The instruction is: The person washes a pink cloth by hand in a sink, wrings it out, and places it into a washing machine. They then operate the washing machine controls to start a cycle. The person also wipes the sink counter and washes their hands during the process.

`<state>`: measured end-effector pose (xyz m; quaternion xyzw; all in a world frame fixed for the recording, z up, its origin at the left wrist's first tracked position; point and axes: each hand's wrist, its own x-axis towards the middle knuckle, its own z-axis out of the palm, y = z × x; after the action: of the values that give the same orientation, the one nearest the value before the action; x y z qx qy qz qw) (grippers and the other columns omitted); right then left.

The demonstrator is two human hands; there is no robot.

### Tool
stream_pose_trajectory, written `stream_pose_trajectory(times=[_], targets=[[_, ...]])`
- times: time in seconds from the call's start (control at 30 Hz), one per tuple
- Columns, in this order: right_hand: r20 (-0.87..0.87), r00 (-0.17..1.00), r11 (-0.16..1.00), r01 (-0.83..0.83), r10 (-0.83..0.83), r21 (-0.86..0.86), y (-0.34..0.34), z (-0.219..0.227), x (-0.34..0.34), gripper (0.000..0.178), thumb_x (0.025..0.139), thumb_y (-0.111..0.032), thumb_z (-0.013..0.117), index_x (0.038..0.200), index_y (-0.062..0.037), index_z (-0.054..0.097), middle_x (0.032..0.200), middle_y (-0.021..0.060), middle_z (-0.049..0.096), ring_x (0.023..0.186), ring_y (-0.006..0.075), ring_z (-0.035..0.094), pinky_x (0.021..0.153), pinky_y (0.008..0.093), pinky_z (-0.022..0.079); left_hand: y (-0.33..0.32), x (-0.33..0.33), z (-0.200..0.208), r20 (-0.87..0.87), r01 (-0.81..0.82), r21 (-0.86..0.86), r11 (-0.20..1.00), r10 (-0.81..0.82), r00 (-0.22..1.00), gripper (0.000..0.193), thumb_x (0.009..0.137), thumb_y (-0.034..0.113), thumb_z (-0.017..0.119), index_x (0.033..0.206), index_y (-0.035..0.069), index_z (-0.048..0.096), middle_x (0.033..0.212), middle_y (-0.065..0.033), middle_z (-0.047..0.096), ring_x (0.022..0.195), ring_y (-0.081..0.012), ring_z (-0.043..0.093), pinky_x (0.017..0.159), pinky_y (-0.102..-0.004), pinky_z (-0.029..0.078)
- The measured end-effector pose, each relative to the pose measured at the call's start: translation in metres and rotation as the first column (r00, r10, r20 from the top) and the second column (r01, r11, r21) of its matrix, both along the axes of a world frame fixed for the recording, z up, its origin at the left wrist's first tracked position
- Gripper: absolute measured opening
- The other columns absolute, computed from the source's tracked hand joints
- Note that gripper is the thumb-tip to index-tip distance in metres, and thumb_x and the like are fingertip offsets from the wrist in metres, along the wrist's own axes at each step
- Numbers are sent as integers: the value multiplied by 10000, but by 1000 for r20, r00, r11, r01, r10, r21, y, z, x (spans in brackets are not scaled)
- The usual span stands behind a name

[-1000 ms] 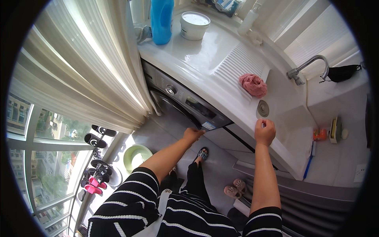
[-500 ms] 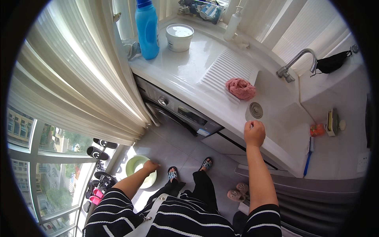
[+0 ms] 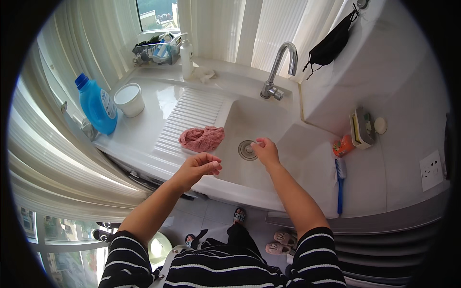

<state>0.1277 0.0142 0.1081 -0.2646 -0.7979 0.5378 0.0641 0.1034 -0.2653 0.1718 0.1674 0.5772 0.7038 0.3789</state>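
A crumpled pink cloth [image 3: 202,139] lies at the lower right end of the white ridged washboard [image 3: 192,113], beside the sink basin [image 3: 252,120]. My left hand [image 3: 199,169] hovers just in front of the cloth, apart from it, its fingers loosely bent with nothing visible in them. Over the right edge of the round metal drain [image 3: 247,150] is my right hand [image 3: 266,152], open, thumb and forefinger slightly apart. Whether its fingertips touch the drain I cannot tell. Behind the basin stands a chrome tap [image 3: 278,72].
A blue detergent bottle [image 3: 97,105] and a white tub [image 3: 129,100] stand at the counter's left. Farther back are a pump bottle [image 3: 186,60] and a basket of items [image 3: 157,49]. On the right lie a blue brush [image 3: 340,185] and an orange container [image 3: 343,146]. A black mask [image 3: 331,41] hangs above.
I have turned toward the sink and come closer. My left hand has risen from beside the green basin on the floor to the counter's front. My right hand has opened from a fist and reached over the drain.
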Motion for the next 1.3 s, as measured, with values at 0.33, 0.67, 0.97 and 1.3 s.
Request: stream_pose_trajectory(times=[0.33,0.67,0.97,1.3], targets=[[-241,961,918,214,-136,334,125,37,-142,574,769,-387,697,1205,-38,566,1058,150,629,1014,271,592,893,348,448,146,-26,-27,270,-183,-165,969,223,937,216,914,256,610,1023,71,596,923,-42,650,825,-125,618,768,-267,489],[-271,885,865,233,-378,-444,138,-4,-146,434,879,-252,606,1271,-87,520,831,37,586,692,155,563,598,309,469,157,-37,-42,298,-142,-189,972,194,935,273,887,326,635,1006,82,608,919,-24,647,826,-113,606,764,-254,472],[237,943,-37,235,-235,-971,68,-43,-115,369,948,-376,458,798,-59,573,665,58,558,521,143,495,478,255,415,197,-47,-62,596,-255,-252,934,357,719,516,926,500,487,1240,97,420,1111,-73,513,1033,-221,509,873,-407,438],[121,950,259,199,-287,-945,71,-31,-170,271,917,-341,538,800,-100,578,656,13,552,544,124,480,482,249,387,270,-33,-13,601,-343,67,937,236,763,641,800,328,702,1242,-21,396,1052,-144,545,988,-258,568,864,-399,483]])
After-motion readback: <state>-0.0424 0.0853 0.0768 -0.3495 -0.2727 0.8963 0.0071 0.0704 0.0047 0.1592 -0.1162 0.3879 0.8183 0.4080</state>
